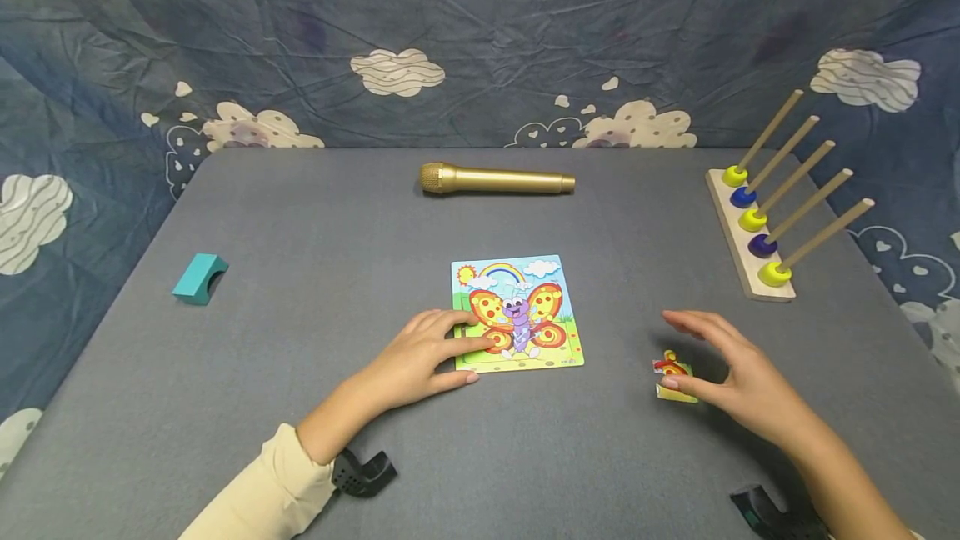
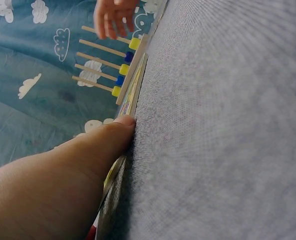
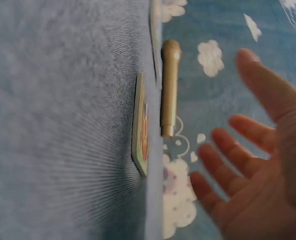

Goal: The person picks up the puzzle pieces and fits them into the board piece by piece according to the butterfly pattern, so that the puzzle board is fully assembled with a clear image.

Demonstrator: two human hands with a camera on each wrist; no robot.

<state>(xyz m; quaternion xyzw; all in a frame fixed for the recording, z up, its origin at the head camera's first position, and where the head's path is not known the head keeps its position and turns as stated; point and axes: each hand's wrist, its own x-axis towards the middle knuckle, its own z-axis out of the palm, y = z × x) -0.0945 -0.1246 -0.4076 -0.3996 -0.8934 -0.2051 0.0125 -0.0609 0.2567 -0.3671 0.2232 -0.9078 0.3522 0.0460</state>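
Note:
A square butterfly picture board (image 1: pixel 551 273) lies flat at the middle of the table. My left hand (image 1: pixel 420 357) rests on its left side, fingers stretched over the picture and thumb along the near edge. In the left wrist view the thumb (image 2: pixel 113 135) lies against the board's edge. To the right, a small red and yellow jigsaw piece (image 1: pixel 678 392) lies on the table. Over it hovers my right hand (image 1: pixel 750 377), thumb and fingers spread apart with nothing between them. The right wrist view shows this piece (image 3: pixel 139 130) from the side, apart from the fingers (image 3: pixel 227 155).
Behind the board lies a gold microphone (image 1: pixel 502 181). A wooden stand (image 1: pixel 738 248) with several upright pegs and yellow and blue beads is at the back right. On the left sits a teal arch block (image 1: pixel 197 277). A cloud-patterned cloth (image 1: pixel 480 32) hangs behind the table.

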